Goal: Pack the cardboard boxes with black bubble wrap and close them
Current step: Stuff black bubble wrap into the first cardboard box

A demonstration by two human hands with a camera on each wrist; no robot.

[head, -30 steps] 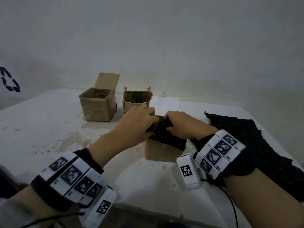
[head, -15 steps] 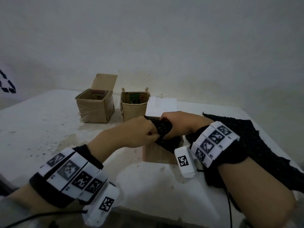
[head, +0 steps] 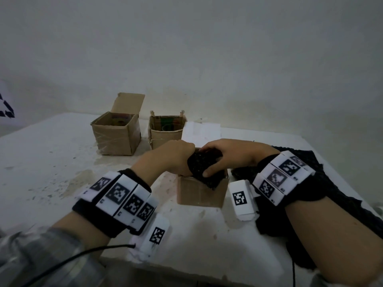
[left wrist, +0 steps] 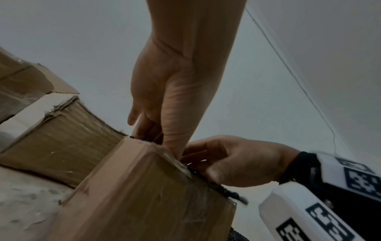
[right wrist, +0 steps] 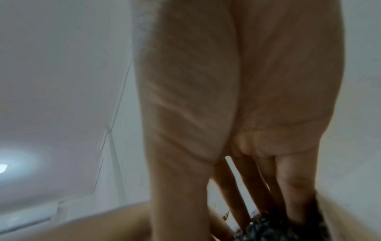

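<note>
A small open cardboard box stands in front of me with its white flap raised behind. A bunched piece of black bubble wrap sits over its top. My right hand grips the wrap, fingers over it and thumb beneath. My left hand is at the wrap's left end. In the left wrist view its fingers point straight down into the box, pressing the wrap edge. The blurred right wrist view shows my fingers on the wrap.
Two more open cardboard boxes with coloured contents stand at the back of the white table. A large sheet of black bubble wrap lies under my right forearm, reaching the right edge. A wall is close behind.
Both hands lifted the black wrap from flat on the box top and bunched it. The right hand now holds it above the opening while the left hand's fingers go down at its left end.
</note>
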